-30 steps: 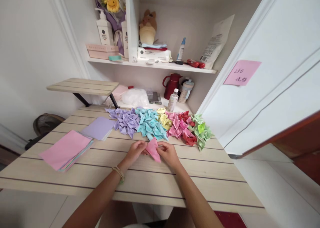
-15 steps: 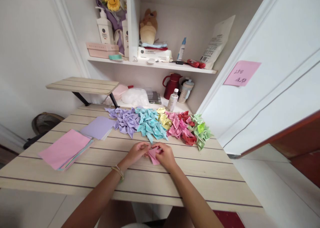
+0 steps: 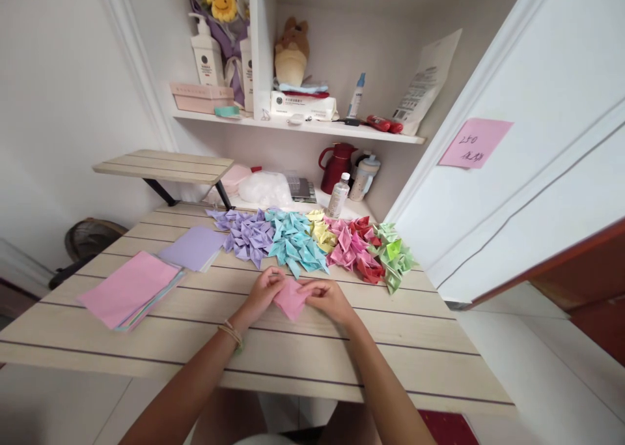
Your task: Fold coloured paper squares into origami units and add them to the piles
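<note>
A partly folded piece of pink origami paper (image 3: 291, 300) is held between both hands just above the wooden table (image 3: 195, 331). My left hand (image 3: 264, 294) pinches its upper left edge, thumb on top. At its right corner my right hand (image 3: 330, 298) grips the paper between thumb and fingers. Beyond the hands lie heaps of folded paper pieces: purple (image 3: 248, 234), light blue (image 3: 296, 244), yellow (image 3: 321, 231), pink and red (image 3: 347, 243), and green (image 3: 396, 259).
On the left lie a stack of pink-topped paper (image 3: 131, 288) and a purple-topped stack (image 3: 192, 248). A small raised wooden shelf (image 3: 166, 165) stands behind them. Along the back are a clear bottle (image 3: 338, 196), a dark red jug (image 3: 336, 168) and a plastic bag (image 3: 265, 189).
The pink paper has been turned and now lies spread as a diamond shape. My right hand has shifted from its face to its right corner.
</note>
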The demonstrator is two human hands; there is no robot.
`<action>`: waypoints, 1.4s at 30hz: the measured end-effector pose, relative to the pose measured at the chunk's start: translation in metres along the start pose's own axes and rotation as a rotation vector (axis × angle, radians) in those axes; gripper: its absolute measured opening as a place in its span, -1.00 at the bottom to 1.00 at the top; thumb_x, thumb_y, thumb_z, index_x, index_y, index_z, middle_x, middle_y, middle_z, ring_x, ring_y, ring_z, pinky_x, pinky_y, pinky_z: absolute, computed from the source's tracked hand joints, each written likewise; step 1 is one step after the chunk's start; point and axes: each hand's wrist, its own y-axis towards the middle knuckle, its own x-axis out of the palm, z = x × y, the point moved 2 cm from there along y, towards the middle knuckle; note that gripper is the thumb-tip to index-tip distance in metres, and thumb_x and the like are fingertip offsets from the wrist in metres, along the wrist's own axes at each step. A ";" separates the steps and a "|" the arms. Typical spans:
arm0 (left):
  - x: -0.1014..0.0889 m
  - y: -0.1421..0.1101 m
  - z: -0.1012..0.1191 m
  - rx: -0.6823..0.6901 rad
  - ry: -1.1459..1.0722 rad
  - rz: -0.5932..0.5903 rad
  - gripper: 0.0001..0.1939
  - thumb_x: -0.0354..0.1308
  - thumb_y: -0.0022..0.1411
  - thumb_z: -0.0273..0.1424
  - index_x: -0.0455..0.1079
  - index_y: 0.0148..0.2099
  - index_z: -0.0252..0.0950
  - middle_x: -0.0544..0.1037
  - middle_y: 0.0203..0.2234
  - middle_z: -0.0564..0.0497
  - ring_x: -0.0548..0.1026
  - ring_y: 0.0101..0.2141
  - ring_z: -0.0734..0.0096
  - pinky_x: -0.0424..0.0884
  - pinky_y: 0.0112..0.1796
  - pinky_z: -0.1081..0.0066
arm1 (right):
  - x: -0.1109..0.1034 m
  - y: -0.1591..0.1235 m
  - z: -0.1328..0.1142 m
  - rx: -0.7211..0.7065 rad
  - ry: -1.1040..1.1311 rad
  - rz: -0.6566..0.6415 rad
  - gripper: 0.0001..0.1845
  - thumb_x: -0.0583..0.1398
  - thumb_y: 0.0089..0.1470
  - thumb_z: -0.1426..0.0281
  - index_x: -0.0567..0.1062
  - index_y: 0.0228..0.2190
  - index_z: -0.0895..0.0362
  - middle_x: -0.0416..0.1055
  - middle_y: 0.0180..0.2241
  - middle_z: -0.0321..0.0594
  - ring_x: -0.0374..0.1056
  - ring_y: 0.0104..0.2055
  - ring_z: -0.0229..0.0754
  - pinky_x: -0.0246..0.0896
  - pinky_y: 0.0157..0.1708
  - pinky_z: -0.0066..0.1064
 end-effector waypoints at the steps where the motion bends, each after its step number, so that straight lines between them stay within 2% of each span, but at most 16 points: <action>1: 0.000 0.001 0.000 0.010 0.007 0.011 -0.82 0.23 -0.06 -0.37 0.35 -0.37 -0.31 0.40 -0.65 0.17 0.31 -0.62 0.58 0.15 -0.58 0.60 | 0.000 0.000 0.000 0.023 0.016 -0.011 -0.78 0.35 -0.25 0.37 0.60 -0.42 0.11 0.51 -0.23 -0.14 0.43 -0.29 -0.11 0.30 -0.30 -0.32; 4: 0.000 0.002 -0.001 0.026 0.029 0.028 -0.88 0.23 -0.08 -0.39 0.39 -0.45 -0.33 0.40 -0.64 0.15 0.30 -0.60 0.57 0.17 -0.57 0.59 | 0.000 0.000 0.001 0.035 -0.002 0.015 -0.76 0.37 -0.28 0.33 0.60 -0.45 0.14 0.53 -0.42 -0.19 0.41 -0.41 -0.18 0.28 -0.40 -0.38; 8: 0.001 0.001 0.000 0.025 0.028 0.012 -0.80 0.23 -0.04 -0.30 0.44 -0.39 -0.34 0.48 -0.56 0.09 0.38 -0.54 0.50 0.26 -0.51 0.55 | -0.003 0.002 0.005 0.026 -0.022 0.108 -0.77 0.35 -0.24 0.25 0.58 -0.51 0.16 0.49 -0.55 -0.24 0.34 -0.53 -0.24 0.22 -0.51 -0.44; 11: 0.003 -0.002 0.002 0.015 0.005 -0.038 -0.70 0.24 -0.03 -0.21 0.45 -0.33 -0.35 0.55 -0.44 0.00 0.47 -0.44 0.42 0.36 -0.43 0.49 | -0.007 0.004 0.009 0.001 -0.032 0.227 -0.76 0.31 -0.18 0.22 0.56 -0.53 0.17 0.47 -0.58 -0.25 0.29 -0.57 -0.27 0.18 -0.55 -0.46; 15: 0.005 -0.003 0.002 0.009 0.002 -0.079 -0.63 0.33 -0.13 -0.24 0.47 -0.29 -0.37 0.59 -0.32 -0.11 0.52 -0.36 0.29 0.44 -0.34 0.38 | -0.010 0.006 0.012 -0.032 -0.043 0.330 -0.74 0.31 -0.16 0.20 0.55 -0.51 0.17 0.47 -0.54 -0.22 0.30 -0.52 -0.22 0.20 -0.50 -0.43; 21: -0.001 -0.001 0.001 0.061 0.036 -0.021 -0.62 0.26 -0.03 -0.20 0.50 -0.21 -0.36 0.62 -0.34 -0.09 0.54 -0.34 0.28 0.46 -0.28 0.33 | -0.006 0.006 0.007 -0.049 -0.004 0.253 -0.68 0.36 -0.26 0.24 0.56 -0.40 0.14 0.51 -0.38 -0.18 0.39 -0.35 -0.13 0.28 -0.34 -0.35; 24: -0.003 -0.001 0.006 0.096 0.083 -0.023 -0.73 0.28 -0.06 -0.25 0.55 -0.32 -0.33 0.62 -0.33 -0.07 0.53 -0.29 0.24 0.43 -0.21 0.32 | -0.007 0.004 0.002 -0.033 0.004 0.181 -0.68 0.36 -0.26 0.25 0.57 -0.39 0.14 0.51 -0.37 -0.18 0.40 -0.35 -0.14 0.28 -0.35 -0.35; 27: -0.004 -0.002 0.010 0.117 0.120 -0.031 -0.83 0.31 -0.10 -0.31 0.56 -0.43 -0.30 0.63 -0.36 -0.04 0.52 -0.28 0.22 0.42 -0.20 0.34 | -0.010 0.002 -0.002 -0.014 -0.012 0.136 -0.72 0.36 -0.27 0.26 0.58 -0.44 0.15 0.52 -0.44 -0.20 0.38 -0.43 -0.17 0.27 -0.41 -0.39; 31: -0.006 -0.001 0.010 0.115 0.108 -0.018 -0.81 0.29 -0.07 -0.30 0.51 -0.40 -0.31 0.60 -0.50 -0.01 0.52 -0.43 0.31 0.45 -0.35 0.37 | -0.010 0.001 -0.001 -0.008 -0.040 0.154 -0.74 0.32 -0.18 0.21 0.56 -0.49 0.17 0.46 -0.56 -0.25 0.32 -0.53 -0.24 0.22 -0.51 -0.44; 35: -0.007 0.001 0.004 0.118 0.080 0.001 -0.79 0.29 -0.09 -0.29 0.44 -0.41 -0.32 0.57 -0.53 0.02 0.51 -0.45 0.36 0.44 -0.39 0.41 | -0.007 0.005 0.005 -0.036 -0.058 0.205 -0.66 0.23 -0.06 0.15 0.50 -0.30 0.13 0.40 -0.60 -0.32 0.29 -0.58 -0.26 0.21 -0.54 -0.44; 38: -0.004 0.001 0.000 0.107 0.080 -0.016 -0.77 0.30 -0.12 -0.32 0.46 -0.38 -0.35 0.59 -0.45 -0.04 0.51 -0.40 0.33 0.43 -0.37 0.41 | -0.007 0.007 0.008 -0.076 -0.107 0.242 -0.69 0.20 -0.04 0.16 0.50 -0.31 0.11 0.42 -0.53 -0.28 0.30 -0.54 -0.25 0.21 -0.50 -0.43; 42: -0.001 -0.001 0.000 0.105 0.093 -0.033 -0.60 0.35 -0.19 -0.42 0.46 -0.21 -0.38 0.60 -0.41 -0.07 0.51 -0.42 0.35 0.41 -0.37 0.41 | -0.010 0.005 0.007 -0.117 -0.213 0.244 -0.70 0.27 -0.12 0.26 0.54 -0.29 0.11 0.46 -0.38 -0.21 0.30 -0.45 -0.21 0.21 -0.43 -0.41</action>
